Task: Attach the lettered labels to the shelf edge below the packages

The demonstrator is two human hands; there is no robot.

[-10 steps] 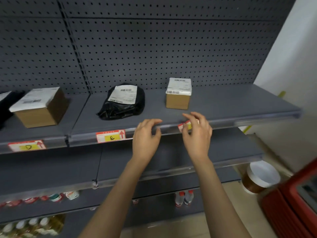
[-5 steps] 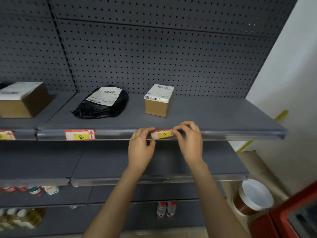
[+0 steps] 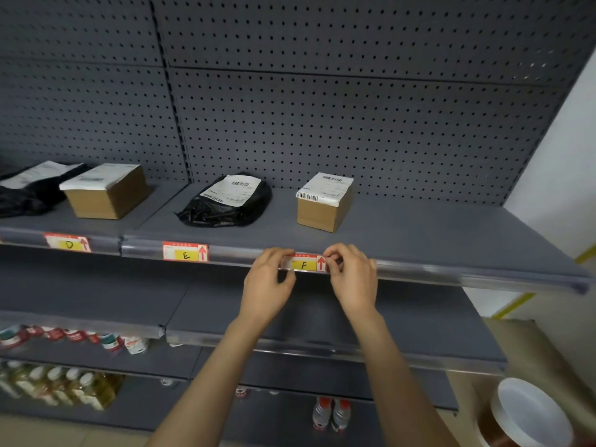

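Note:
A red and yellow label marked F (image 3: 304, 264) lies against the clear strip of the shelf edge (image 3: 451, 275), just below a small cardboard box (image 3: 323, 203). My left hand (image 3: 269, 282) pinches the label's left end and my right hand (image 3: 351, 279) pinches its right end by the red arrow. Label E (image 3: 185, 252) sits in the strip below a black bag package (image 3: 227, 201). Label D (image 3: 68, 242) sits below a larger cardboard box (image 3: 106, 191).
Another black bag (image 3: 29, 188) lies at the far left of the shelf. Lower shelves hold bottles (image 3: 61, 387) and two small bottles (image 3: 332, 414). A tub with a white lid (image 3: 529, 414) stands on the floor at the lower right, next to a white wall.
Both hands brought the F label onto the shelf edge and now hold its two ends, a little farther apart. The view has shifted, so the shelf sits further right in frame.

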